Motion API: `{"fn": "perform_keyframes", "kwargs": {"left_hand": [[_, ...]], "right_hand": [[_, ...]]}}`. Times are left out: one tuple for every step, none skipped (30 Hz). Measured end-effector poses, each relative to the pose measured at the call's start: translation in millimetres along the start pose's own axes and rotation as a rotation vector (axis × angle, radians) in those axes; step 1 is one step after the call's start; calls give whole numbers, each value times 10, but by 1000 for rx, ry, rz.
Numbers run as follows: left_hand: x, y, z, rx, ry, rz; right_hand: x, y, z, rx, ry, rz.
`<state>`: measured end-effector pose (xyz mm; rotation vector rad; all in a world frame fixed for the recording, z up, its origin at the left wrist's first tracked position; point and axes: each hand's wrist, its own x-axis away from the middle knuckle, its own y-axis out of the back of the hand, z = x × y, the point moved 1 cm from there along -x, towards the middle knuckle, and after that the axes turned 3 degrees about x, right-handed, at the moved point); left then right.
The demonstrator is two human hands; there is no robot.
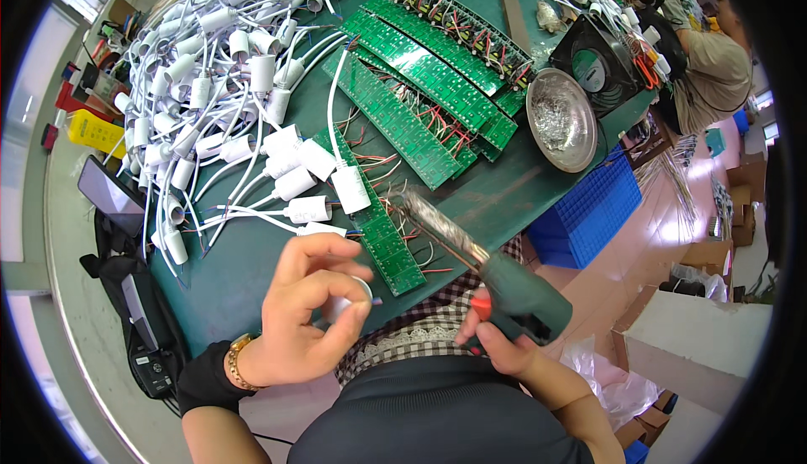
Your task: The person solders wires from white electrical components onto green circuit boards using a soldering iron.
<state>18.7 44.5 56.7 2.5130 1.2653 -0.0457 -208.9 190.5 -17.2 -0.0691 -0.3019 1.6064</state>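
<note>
My left hand is curled in a pinch near the table's front edge, around a white cylindrical connector that its fingers mostly cover. In my right hand is a dark green soldering gun with a red trigger. Its metal barrel points up and left, over the table edge. Just beyond both hands lies a narrow green circuit board with red and white wires along it. One white wired cylinder rests on that board, its cable arching away toward the stacked boards. Several similar cylinders lie beside it.
A big heap of white wired cylinders covers the far left. Stacked green circuit boards lie mid-table. At right are a metal dish of solder scraps, a black fan, and a blue crate. A person sits beyond.
</note>
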Motion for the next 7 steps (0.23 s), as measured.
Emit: {"fn": "perform_keyframes", "kwargs": {"left_hand": [[7,4,-16,0,-3,0],[14,-4,-20,294,166,73],[24,-14,-22,588,334,148],[35,5,44,731,394,223],[44,15,98,730,394,222],[56,20,148,748,413,205],[65,15,196,768,432,187]], "right_hand": [[-59,-37,8,2,2,0],[-117,-84,5,-25,42,12],[-178,-122,14,-52,82,24],[-251,-148,58,-17,115,78],[-311,-173,74,-17,116,79],[-362,-205,87,58,166,96],[-406,-233,87,134,215,113]]}}
